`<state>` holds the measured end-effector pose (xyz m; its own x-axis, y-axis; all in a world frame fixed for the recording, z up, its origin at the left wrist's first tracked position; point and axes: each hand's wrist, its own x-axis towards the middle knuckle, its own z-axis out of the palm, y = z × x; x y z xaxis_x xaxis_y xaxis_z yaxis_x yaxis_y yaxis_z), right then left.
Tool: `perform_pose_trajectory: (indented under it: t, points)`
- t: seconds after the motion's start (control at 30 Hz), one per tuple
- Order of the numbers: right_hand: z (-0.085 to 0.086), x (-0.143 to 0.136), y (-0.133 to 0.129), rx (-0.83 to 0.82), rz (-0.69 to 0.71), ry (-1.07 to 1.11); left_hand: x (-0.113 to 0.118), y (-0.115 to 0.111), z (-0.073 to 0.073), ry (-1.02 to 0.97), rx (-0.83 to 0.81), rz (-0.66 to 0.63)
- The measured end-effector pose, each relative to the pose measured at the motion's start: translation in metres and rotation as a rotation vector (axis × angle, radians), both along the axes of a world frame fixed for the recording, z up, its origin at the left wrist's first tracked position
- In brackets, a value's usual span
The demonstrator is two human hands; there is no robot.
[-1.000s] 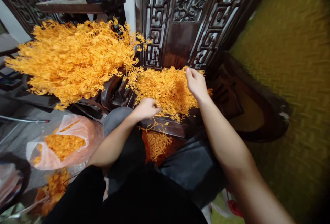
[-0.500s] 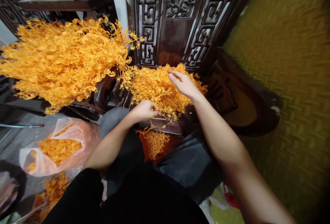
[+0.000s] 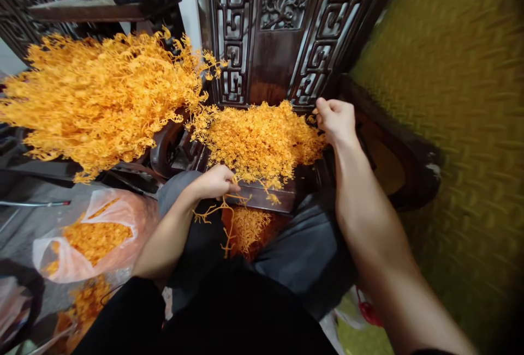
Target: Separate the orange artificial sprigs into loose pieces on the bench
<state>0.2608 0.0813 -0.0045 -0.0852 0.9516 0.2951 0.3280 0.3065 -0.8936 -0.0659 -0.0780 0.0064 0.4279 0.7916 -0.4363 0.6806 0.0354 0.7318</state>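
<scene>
An orange branched stem (image 3: 227,218) hangs from the closed fingers of my left hand (image 3: 218,181), beside the front edge of the dark wooden seat (image 3: 266,197). A heap of small orange sprigs (image 3: 257,139) covers most of that seat. My right hand (image 3: 338,119) is closed at the heap's back right corner, with its fingertips pinched; a small orange bit shows by them, too small to name. Between my knees, below the seat edge, lie more orange stems (image 3: 249,227) in a reddish container.
A large pile of orange branches (image 3: 102,93) lies at the left. Below it, an open plastic bag (image 3: 143,216) holds orange pieces. Carved wooden panels (image 3: 276,60) rise behind the seat, and a yellow-green woven surface (image 3: 462,71) slopes at the right.
My right hand has moved right, off the middle of the heap, and its fingers have closed. My left hand has shifted slightly left with the stem, which now hangs lower.
</scene>
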Motion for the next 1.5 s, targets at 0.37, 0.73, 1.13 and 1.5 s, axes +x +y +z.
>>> perform_pose_trajectory:
  t: [0.37, 0.73, 1.13, 1.5]
  points:
    - [-0.001, -0.101, -0.056, -0.211, 0.525, -0.088, 0.001, 0.002, -0.004, -0.061, -0.018, 0.131]
    - [0.002, -0.095, -0.063, -0.184, 0.477, -0.347, -0.004, 0.002, 0.006, -0.16, -0.023, 0.135]
    - [-0.006, -0.041, -0.033, -0.385, 0.169, 0.241, -0.027, 0.002, -0.001, -0.281, -0.027, 0.315]
    - [-0.014, -0.135, -0.074, -0.441, 0.292, 0.323, -0.02, 0.0, 0.0, -0.358, -0.048, 0.409]
